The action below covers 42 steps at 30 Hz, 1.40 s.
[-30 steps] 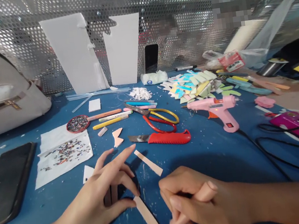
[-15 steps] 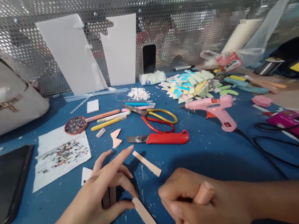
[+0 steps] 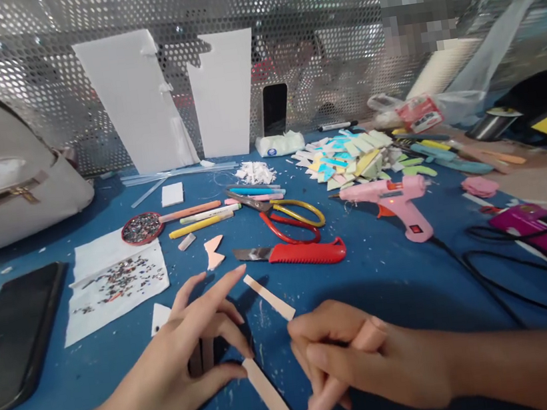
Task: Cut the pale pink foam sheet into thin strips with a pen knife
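Observation:
My left hand [image 3: 192,353] rests low on the blue table [image 3: 388,277]. Its index and middle fingers stretch forward, while its thumb and a curled finger pinch the near end of a long pink foam strip [image 3: 275,403]. Something dark sits under its palm; I cannot make it out. To the right, my right hand [image 3: 354,356] is closed round a pink stick [image 3: 323,397] whose tip points down and left, close to the strip. A second, shorter pink strip [image 3: 269,297] lies loose just beyond both hands.
Past the hands lie a red-handled knife [image 3: 305,252], scissors [image 3: 288,218], markers and a pink glue gun [image 3: 394,199] with its cable [image 3: 516,284]. On the left are a black phone [image 3: 11,337], glitter-strewn paper [image 3: 115,283] and a grey bag [image 3: 3,180]. White boards [image 3: 139,101] lean at the back.
My right hand has turned slightly, swinging the pink stick's tip back into view near the strip. My left hand keeps its pinch and has not moved.

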Each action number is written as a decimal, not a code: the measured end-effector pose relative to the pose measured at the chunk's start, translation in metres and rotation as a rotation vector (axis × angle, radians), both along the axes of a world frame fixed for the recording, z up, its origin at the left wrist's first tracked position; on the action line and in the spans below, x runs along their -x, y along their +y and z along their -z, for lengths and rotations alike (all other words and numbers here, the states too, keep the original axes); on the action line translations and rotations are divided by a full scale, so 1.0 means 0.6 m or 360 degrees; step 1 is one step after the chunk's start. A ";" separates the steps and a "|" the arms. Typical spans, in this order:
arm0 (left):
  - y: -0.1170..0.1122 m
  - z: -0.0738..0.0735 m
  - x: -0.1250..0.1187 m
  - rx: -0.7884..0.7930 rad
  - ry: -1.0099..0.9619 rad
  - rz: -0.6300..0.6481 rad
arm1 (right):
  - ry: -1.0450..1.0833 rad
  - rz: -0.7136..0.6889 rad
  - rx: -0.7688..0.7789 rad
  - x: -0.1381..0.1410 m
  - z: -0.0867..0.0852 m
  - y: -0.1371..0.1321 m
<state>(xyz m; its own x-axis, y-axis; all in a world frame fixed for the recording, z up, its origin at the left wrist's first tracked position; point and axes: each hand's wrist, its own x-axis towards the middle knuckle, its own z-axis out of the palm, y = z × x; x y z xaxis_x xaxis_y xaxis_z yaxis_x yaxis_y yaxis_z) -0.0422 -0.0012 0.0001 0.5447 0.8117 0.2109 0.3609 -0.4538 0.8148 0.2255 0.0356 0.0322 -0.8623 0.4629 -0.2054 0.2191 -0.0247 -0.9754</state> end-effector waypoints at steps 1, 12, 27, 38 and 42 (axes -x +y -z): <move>0.001 0.000 0.000 -0.0007 0.0002 0.0000 | -0.0006 -0.0009 -0.0027 0.000 -0.001 0.000; 0.002 0.001 -0.002 -0.0048 -0.0002 -0.0007 | -0.0025 -0.0063 -0.0059 0.000 0.000 -0.001; 0.001 -0.001 0.000 -0.0074 -0.0001 -0.0013 | -0.0036 -0.0044 -0.0025 0.002 0.002 -0.002; -0.001 0.002 0.001 -0.0091 0.0008 -0.0007 | -0.0081 -0.0036 -0.0039 0.001 0.001 -0.001; -0.001 0.003 0.002 -0.0082 0.0004 -0.0022 | -0.0066 -0.0006 -0.0014 0.000 -0.001 -0.002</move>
